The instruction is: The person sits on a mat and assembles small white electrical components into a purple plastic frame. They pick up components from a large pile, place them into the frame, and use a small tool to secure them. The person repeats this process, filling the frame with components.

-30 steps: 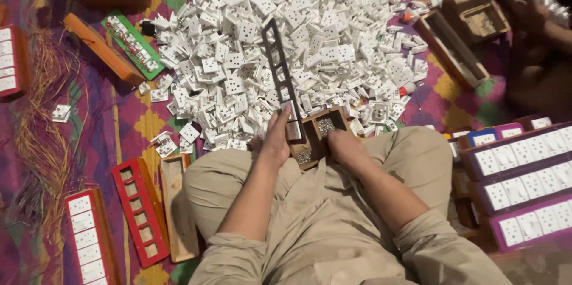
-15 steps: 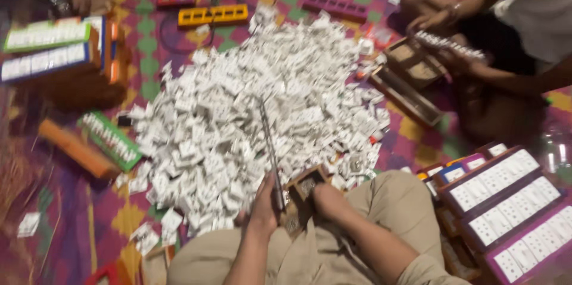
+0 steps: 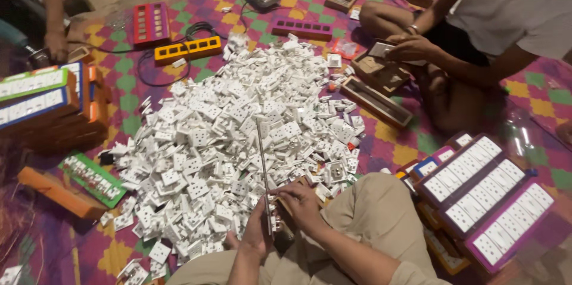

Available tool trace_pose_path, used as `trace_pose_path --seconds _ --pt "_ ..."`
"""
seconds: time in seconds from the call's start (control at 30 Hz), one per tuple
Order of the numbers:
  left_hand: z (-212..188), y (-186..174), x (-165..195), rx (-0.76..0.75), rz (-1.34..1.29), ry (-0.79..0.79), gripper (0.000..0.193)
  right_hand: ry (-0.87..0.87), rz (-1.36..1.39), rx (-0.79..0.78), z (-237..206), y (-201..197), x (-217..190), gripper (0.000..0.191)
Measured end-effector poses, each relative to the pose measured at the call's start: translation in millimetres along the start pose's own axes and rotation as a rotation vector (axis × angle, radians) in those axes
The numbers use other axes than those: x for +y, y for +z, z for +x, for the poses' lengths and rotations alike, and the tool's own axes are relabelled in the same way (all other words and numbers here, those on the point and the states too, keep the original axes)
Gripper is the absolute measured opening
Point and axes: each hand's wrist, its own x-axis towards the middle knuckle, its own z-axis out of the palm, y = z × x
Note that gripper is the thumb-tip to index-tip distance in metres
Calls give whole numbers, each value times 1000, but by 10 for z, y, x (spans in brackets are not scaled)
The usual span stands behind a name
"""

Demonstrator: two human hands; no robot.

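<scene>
I sit on a patterned mat with a big heap of white plastic socket plates (image 3: 238, 136) in front of my knees. My left hand (image 3: 256, 232) grips the lower end of a long thin strip frame (image 3: 263, 163) that stands on edge and leans out over the heap. My right hand (image 3: 301, 201) rests on the same strip from the right, fingers curled over a small brown wooden box (image 3: 286, 216) on my lap. Several white plates sit in the strip near my hands.
Purple strips filled with white sockets (image 3: 485, 201) lie stacked at my right. Green and orange strips (image 3: 71, 180) and a stack (image 3: 42, 100) lie left. Red (image 3: 150, 21), yellow (image 3: 189, 50) and purple (image 3: 310, 27) empty frames lie beyond. A person (image 3: 476, 28) sits at the right with wooden boxes (image 3: 376, 85); another hand (image 3: 56, 43) at left.
The view has tilted upward, showing more of the far mat and the seated person. The strip has turned onto its edge in my hands, which stay at its lower end.
</scene>
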Motion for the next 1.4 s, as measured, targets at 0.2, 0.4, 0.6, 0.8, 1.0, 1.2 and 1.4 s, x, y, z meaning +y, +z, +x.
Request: trace_pose_path --seconds 0.2,0.4,0.6,0.8,1.0,1.2,1.4 --pt "-52 -11 -62 -1 175 159 44 -183 19 -50 -108 41 80 12" --pt "-6 -141 -93 -27 123 140 45 -255 -129 46 -158 22 201 10" --pt "57 -344 -154 -136 55 271 35 -120 61 -46 -171 102 136 11" --pt "32 -308 -144 -140 61 241 36 -156 -19 -49 -118 123 129 17" --pt "2 -251 -124 -180 32 243 43 -80 195 -66 -151 188 315 15" --pt "-63 -177 -95 -150 134 280 55 -105 193 -101 -162 176 325 15" --pt "-68 -182 -109 -168 132 275 55 -165 76 -143 -101 98 281 13"
